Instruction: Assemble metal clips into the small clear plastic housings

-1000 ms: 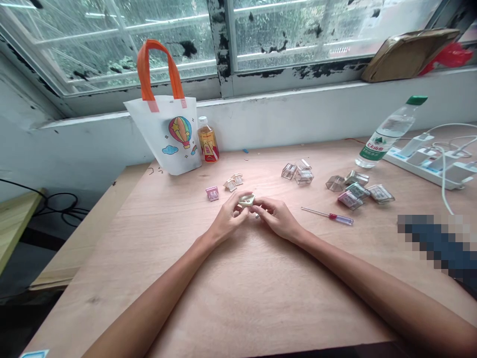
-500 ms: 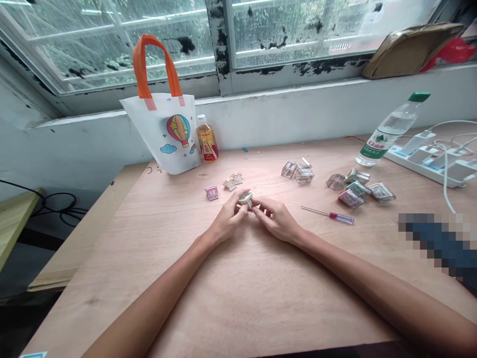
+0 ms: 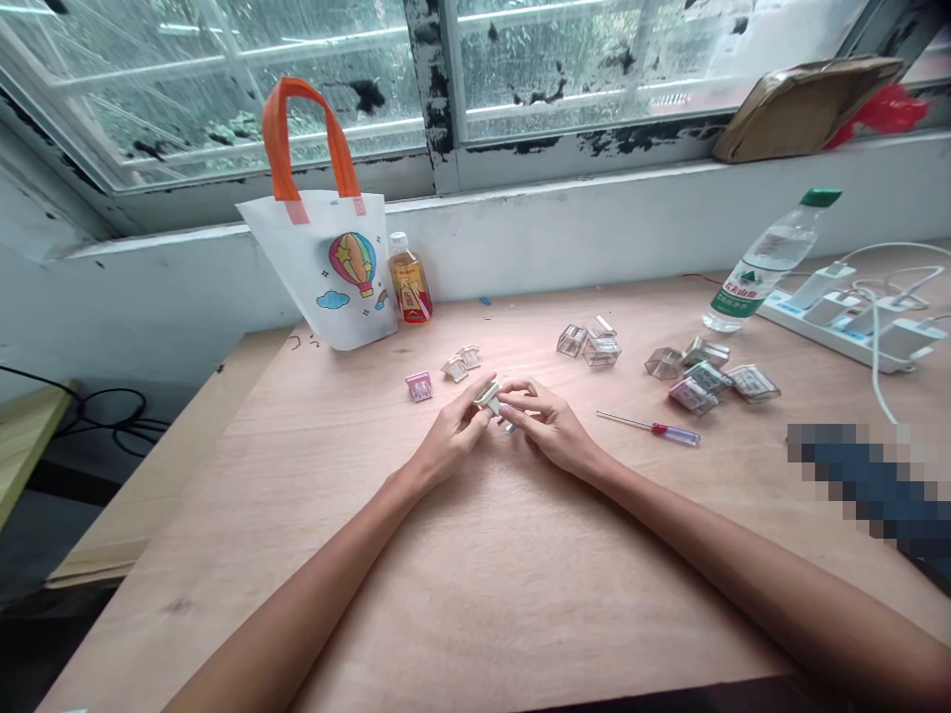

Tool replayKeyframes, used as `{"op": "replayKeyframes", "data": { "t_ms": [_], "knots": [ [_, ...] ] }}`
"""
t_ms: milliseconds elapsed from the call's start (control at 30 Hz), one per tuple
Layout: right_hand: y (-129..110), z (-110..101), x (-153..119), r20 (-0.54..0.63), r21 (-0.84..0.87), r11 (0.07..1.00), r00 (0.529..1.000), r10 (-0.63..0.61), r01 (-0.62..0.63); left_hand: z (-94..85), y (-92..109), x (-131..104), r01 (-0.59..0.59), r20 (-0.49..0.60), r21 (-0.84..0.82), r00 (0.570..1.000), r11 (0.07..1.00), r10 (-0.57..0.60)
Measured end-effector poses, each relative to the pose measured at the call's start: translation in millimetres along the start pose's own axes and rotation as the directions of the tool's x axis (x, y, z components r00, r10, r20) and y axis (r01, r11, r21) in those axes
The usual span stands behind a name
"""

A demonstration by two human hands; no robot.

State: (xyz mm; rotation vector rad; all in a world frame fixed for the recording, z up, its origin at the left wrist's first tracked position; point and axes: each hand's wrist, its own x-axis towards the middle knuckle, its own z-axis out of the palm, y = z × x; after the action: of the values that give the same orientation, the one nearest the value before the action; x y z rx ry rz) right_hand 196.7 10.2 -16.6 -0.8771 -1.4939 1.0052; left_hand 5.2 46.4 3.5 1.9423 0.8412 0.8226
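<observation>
Between finger and thumb, my left hand [image 3: 455,428] grips a small pale green plastic piece [image 3: 486,397] above the table. My right hand [image 3: 548,426] pinches the same piece from the other side, its fingers partly hiding it. Just under my right fingertips shows a small shiny bit [image 3: 509,428], too small to name. Beyond my left hand lie a pink plastic piece [image 3: 419,387] and two cream plastic pieces [image 3: 462,363]. To the right of my right hand rests a screwdriver [image 3: 654,429] with a clear and red handle.
Clear plastic cases [image 3: 589,342] sit past my hands, and several tinted ones [image 3: 705,376] lie further right. Along the wall stand a white bag [image 3: 319,267], a drink bottle [image 3: 409,282], a tilted water bottle [image 3: 765,262] and a power strip [image 3: 839,332] with cables.
The pale green piece has tilted between my hands, and my right fingers have shifted over it. The shiny bit now shows below them. The whole view has shifted slightly.
</observation>
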Motion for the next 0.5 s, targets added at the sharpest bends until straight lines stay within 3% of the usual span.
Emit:
{"op": "replayKeyframes", "data": {
  "t_ms": [500],
  "knots": [
    [4.3, -3.6, 3.0, 0.036, -0.065, 0.993, 0.994, 0.101, -0.099, 1.5, -2.6, -2.7, 0.052, 0.034, -0.171, 0.998, 0.984, -0.047]
  ]
}}
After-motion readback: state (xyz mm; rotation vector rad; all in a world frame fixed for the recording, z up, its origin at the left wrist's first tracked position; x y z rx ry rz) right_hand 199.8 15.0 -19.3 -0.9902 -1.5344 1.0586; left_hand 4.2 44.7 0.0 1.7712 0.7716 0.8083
